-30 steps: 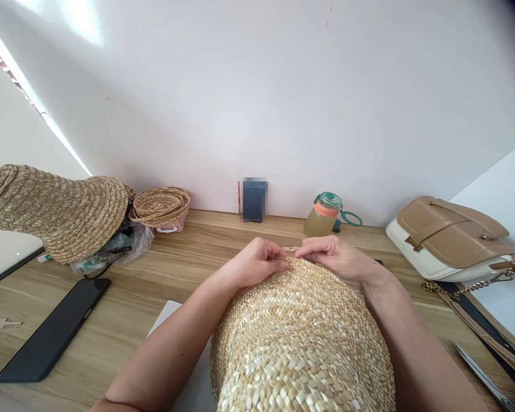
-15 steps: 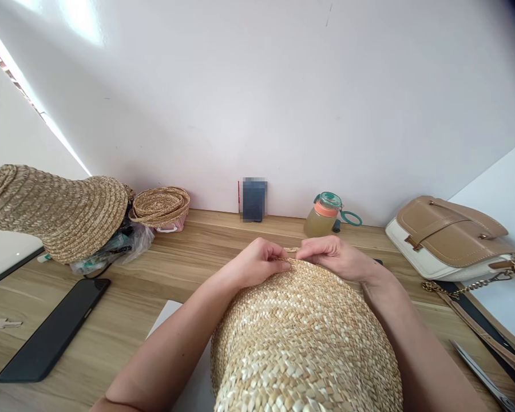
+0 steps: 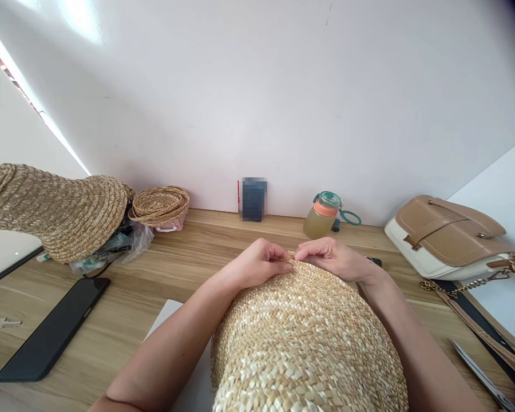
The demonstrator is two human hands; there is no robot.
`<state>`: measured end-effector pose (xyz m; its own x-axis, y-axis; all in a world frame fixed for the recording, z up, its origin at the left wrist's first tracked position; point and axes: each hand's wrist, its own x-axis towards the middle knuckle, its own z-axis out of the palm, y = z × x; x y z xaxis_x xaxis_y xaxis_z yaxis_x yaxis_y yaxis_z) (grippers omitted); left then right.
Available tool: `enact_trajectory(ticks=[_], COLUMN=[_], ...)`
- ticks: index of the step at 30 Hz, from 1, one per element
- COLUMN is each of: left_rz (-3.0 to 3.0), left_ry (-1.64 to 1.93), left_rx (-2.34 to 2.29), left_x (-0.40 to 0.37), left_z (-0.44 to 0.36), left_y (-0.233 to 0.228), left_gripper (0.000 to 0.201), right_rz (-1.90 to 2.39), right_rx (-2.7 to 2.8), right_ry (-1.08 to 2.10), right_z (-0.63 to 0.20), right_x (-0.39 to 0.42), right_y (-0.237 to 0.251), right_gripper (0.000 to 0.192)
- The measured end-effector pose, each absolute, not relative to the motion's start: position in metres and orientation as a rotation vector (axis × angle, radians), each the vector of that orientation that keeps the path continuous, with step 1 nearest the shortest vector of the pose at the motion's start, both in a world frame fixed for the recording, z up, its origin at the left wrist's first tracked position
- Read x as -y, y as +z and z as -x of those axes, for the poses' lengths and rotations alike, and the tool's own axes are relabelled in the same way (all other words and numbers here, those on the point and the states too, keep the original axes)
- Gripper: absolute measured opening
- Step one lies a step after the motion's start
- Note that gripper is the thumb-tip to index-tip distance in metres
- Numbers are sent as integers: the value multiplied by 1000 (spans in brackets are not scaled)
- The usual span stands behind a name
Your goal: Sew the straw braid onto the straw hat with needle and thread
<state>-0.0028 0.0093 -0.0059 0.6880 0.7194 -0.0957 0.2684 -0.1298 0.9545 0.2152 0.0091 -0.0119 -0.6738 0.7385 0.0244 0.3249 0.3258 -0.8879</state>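
A pale woven straw hat [image 3: 304, 343] lies in front of me, its far edge raised toward the wall. My left hand [image 3: 257, 262] pinches that far edge from the left, thumb on top of the weave. My right hand [image 3: 332, 257] pinches the same edge from the right, fingertips almost meeting the left hand's. A short bit of straw braid shows between the two hands. White paper [image 3: 184, 366] lies under the hat.
On the wooden table [image 3: 189, 269], a large straw hat [image 3: 60, 212] and small straw coils [image 3: 159, 205] sit at left over plastic bags. A black phone [image 3: 54, 331] lies front left. A drink bottle [image 3: 321, 214], a handbag [image 3: 448, 237] and scissors [image 3: 480, 375] are at right.
The hat has shifted slightly toward me and filled out lower in view. Both hands stay pinched on its far edge, moved barely.
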Motion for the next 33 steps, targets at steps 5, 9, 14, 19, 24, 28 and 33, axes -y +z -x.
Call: enact_trajectory(ticks=[5,9,14,19,24,28,33], left_rz=[-1728,-1745,-1738,-1721,-1704,-1725,-1731], left_ry=[456,438,434,446,444,440,448], left_rx=[-815,-806,-795,-793,-792,-787,-777], left_x=[-10,-10,-10,-9,-10,-10,-9], left_z=[3,3,3,3,2,2,1], left_y=[-8,-10,-11,-9,-9,-11,-11], left_gripper=[22,25,26,26,26,25,23], right_rz=[991,966,947,960,974,977,980], right_rx=[2142,2137,2149,2154,2167,2221,2293], right_ry=[1365,1359,1376,1357,1334,1269,1201], right_z=[-214,-216,-220,-222,-221,-220,-218], right_x=[-8,-8,-10,-11,-9,-6,-5], right_y=[-11,-12,-12,-12,-9,-5,-3], right_gripper=[33,33,28,27,26,25,28])
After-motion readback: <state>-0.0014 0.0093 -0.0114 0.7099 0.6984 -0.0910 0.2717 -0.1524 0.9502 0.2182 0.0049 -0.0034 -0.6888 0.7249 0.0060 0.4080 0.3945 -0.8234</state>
